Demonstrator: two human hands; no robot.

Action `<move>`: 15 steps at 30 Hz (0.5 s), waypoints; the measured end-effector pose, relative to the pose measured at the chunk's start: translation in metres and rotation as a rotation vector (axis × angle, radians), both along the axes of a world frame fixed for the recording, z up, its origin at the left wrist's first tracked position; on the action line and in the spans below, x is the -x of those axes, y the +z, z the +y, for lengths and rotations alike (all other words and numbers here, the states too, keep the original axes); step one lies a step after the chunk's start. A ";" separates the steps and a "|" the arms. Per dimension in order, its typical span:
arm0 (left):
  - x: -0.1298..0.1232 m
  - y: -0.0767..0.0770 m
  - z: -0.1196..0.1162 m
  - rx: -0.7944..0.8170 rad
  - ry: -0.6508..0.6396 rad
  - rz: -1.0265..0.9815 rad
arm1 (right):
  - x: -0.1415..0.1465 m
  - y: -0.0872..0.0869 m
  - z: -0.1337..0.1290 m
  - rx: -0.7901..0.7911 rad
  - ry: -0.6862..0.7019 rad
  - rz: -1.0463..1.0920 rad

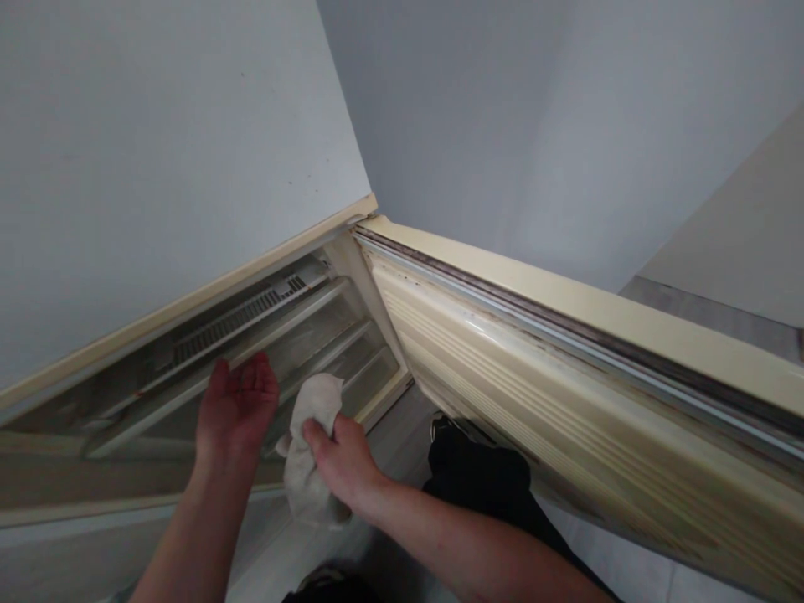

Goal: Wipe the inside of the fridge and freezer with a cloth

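Observation:
My right hand (342,461) grips a crumpled, pale beige cloth (314,435), its thumb pressed on top. The cloth hangs in front of the open freezer cabinet. My left hand (242,398) is palm up at the upper freezer drawer (301,322), its curled fingers hooked under the drawer's front lip. Exactly how the fingertips touch the lip is hard to see. Below that drawer are more drawer fronts (352,360) of the same translucent kind. Above it runs a slatted grille or shelf (232,318).
The cream freezer door (490,343) stands wide open on the right, its seal (533,327) darkly stained. The white cabinet top (176,126) fills the upper left. Behind is a grey wall (502,126). My dark-clothed leg (483,469) is close to the door, above a grey floor (402,435).

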State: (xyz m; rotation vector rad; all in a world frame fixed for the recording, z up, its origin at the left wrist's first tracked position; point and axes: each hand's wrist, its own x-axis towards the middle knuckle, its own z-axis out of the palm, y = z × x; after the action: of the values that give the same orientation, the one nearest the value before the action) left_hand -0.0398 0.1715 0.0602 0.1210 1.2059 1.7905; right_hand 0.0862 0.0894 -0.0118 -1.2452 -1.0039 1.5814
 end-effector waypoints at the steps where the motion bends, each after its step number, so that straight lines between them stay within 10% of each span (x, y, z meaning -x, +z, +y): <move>1: 0.000 -0.001 0.000 0.004 0.006 -0.001 | 0.000 0.002 0.001 0.015 0.008 -0.011; 15: -0.071 -0.043 -0.114 -0.116 0.027 0.305 | -0.038 0.021 0.004 -0.274 -0.331 0.093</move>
State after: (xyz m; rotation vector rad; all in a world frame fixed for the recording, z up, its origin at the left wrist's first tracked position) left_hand 0.0317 0.0571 0.0176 0.4605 1.3179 1.9141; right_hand 0.1239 0.0933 0.0092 -1.0739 -0.8701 1.1915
